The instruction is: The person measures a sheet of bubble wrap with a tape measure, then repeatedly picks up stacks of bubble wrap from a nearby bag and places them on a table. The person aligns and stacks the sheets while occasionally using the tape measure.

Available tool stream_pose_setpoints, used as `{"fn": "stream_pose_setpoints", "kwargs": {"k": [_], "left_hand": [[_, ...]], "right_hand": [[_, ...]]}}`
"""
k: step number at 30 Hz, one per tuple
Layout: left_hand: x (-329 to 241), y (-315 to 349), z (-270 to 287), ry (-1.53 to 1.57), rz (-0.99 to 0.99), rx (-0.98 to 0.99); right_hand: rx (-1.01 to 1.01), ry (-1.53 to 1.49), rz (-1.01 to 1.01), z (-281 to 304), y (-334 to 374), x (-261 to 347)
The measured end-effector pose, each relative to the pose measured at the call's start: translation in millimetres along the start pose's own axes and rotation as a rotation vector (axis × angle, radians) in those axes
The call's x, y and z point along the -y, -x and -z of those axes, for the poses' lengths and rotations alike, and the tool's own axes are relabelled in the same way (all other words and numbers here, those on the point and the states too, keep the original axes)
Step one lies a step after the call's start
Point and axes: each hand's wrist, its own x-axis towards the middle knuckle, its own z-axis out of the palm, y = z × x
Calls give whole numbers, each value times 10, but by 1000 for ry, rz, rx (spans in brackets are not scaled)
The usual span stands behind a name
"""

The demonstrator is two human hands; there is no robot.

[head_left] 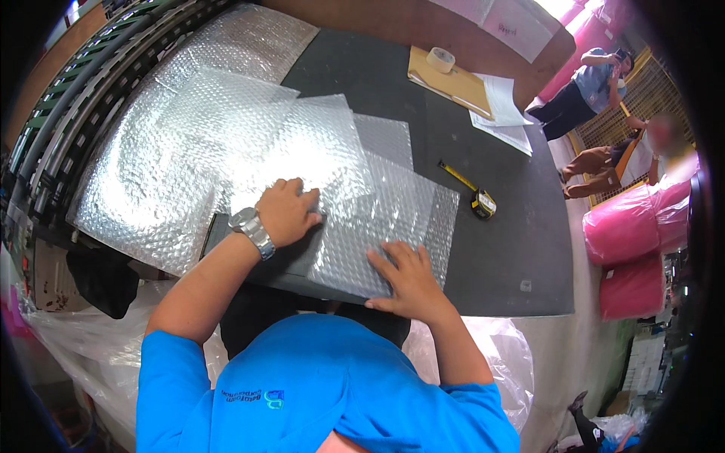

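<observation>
Several clear bubble-wrap sheets point(325, 136) overlap one another across the dark table. My left hand point(285, 211), with a metal watch point(253, 230) on its wrist, rests at the lower edge of the middle sheets, fingers spread. Nearer the table's front edge, my right hand point(408, 283) lies on a bubble-wrap sheet point(355, 249), its fingers apart and pressing lightly on the surface. Neither hand grips anything. A larger, shiny bubble-wrap piece point(143, 204) covers the table's left side.
Right of the sheets lies a yellow-black tape measure point(483, 204), its blade partly out. Farther back are a tape roll point(441, 60), a brown folder point(445, 83) and papers point(506, 136). A slatted metal machine point(57, 143) borders the left. Two people stand beyond, near pink rolls point(623, 226).
</observation>
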Motion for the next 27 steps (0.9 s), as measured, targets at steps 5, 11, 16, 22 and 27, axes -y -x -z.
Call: {"fn": "stream_pose_setpoints", "kwargs": {"k": [5,11,16,22,27], "left_hand": [[-118,4,15,55,-46,60],[-160,-68,261,481,-178,-48],[798,-326,543,-43,105,-497],[1486,-164,406,-158,335,119],[1130,-263,739,-186,215,289]], "right_hand": [[-85,-169,-135,261,505,-357],[-969,-359,-126,992,621,-202],[-729,-89,143,759,-125,-48],[-43,11,49,-137,-674,-108],[-62,-143,-19,-180,-617,-194]]}}
